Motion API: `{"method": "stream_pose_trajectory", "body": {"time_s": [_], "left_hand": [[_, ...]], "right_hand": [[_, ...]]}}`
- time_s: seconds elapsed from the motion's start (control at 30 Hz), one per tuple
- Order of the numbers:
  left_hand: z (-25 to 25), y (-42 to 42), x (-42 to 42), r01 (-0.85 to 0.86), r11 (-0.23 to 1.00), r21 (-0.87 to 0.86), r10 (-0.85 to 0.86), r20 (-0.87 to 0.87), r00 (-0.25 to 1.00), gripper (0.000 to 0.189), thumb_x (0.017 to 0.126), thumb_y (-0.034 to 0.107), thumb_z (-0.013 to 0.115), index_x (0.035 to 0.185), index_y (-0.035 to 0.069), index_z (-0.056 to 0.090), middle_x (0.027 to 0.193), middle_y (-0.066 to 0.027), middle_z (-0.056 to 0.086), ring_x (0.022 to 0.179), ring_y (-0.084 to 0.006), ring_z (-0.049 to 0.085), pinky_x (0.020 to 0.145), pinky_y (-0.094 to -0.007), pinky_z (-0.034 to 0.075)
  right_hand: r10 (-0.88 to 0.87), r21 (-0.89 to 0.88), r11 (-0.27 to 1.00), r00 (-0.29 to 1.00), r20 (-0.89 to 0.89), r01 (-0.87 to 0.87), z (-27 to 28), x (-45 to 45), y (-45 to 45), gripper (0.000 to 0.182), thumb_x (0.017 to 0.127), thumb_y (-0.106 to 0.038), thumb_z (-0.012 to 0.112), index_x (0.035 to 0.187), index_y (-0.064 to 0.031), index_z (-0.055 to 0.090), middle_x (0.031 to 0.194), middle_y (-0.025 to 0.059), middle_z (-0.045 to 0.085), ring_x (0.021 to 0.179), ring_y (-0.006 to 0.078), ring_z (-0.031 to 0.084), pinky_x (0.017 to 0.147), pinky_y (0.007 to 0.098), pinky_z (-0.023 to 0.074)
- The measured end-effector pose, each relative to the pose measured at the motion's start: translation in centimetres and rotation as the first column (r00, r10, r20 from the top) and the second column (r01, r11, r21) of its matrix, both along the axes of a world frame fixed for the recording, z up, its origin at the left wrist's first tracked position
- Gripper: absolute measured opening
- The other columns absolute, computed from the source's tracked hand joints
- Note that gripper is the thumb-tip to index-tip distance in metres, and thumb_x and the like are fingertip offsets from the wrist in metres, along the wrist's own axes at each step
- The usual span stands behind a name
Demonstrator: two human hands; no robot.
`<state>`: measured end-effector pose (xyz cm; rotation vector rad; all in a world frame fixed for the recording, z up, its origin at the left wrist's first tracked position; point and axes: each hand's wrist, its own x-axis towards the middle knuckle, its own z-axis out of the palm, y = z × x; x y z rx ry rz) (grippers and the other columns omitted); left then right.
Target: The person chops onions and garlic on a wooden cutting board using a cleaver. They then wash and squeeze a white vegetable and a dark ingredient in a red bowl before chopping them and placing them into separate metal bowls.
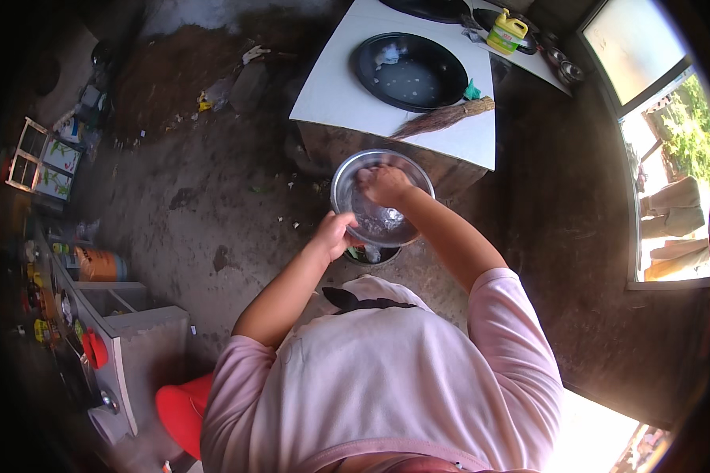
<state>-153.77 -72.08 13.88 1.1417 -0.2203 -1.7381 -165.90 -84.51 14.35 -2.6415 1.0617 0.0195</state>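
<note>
A round metal basin is held up before me, tilted, over a bucket-like container on the floor. My left hand grips its near left rim, thumb over the edge. Inside the basin is my right hand, blurred, its fingers bent against the inner wall; whether it holds something cannot be told. Beyond the basin, a large black wok with cloudy liquid and a pale cloth or scrap sits in the white counter top. A straw whisk brush lies at the wok's near edge, beside a green scrap.
The white-topped stove counter stands just ahead, with a yellow detergent jug at its back right. At left are a low cabinet and a red stool or chair. Debris lies on the floor; a window is at right.
</note>
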Motion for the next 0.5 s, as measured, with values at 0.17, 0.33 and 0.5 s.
{"method": "stream_pose_trajectory", "body": {"time_s": [0.17,0.33,0.5], "left_hand": [[-2.0,0.3,1.8,0.204,0.979,-0.002,-0.203,0.103,0.974,0.033,0.069,0.004,0.044,0.1,-0.001,0.054,0.092,-0.013,0.059,0.082,-0.0257,0.061,0.068,-0.0442,0.053],[-2.1,-0.1,1.4,0.257,0.966,-0.003,-0.254,0.136,0.958,0.03,0.071,0.008,0.044,0.097,-0.002,0.054,0.09,-0.0125,0.06,0.077,-0.0244,0.063,0.069,-0.0424,0.053],[-2.4,-1.5,0.2,0.062,0.997,-0.04,-0.051,0.247,0.968,0.024,0.069,0.005,0.046,0.091,-0.004,0.051,0.085,-0.0154,0.057,0.074,-0.0287,0.062,0.066,-0.0463,0.055]], "right_hand": [[0.58,0.455,0.789,0.744,-0.331,-0.413,2.0,1.5,2.5,0.03,0.076,-0.024,0.054,0.103,-0.0154,0.064,0.093,0.0104,0.064,0.091,0.0256,0.06,0.079,0.0366,0.0458],[-0.109,0.476,0.877,0.992,0.065,0.065,0.2,0.4,-3.6,0.027,0.075,-0.028,0.056,0.085,-0.0063,0.067,0.074,0.008,0.066,0.068,0.0202,0.064,0.066,0.0317,0.0503],[-0.006,0.378,0.925,0.997,-0.072,0.033,-3.9,-4.1,1.5,0.025,0.084,-0.03,0.053,0.092,-0.0075,0.062,0.086,0.0135,0.063,0.081,0.0247,0.061,0.071,0.0316,0.0468]]}}
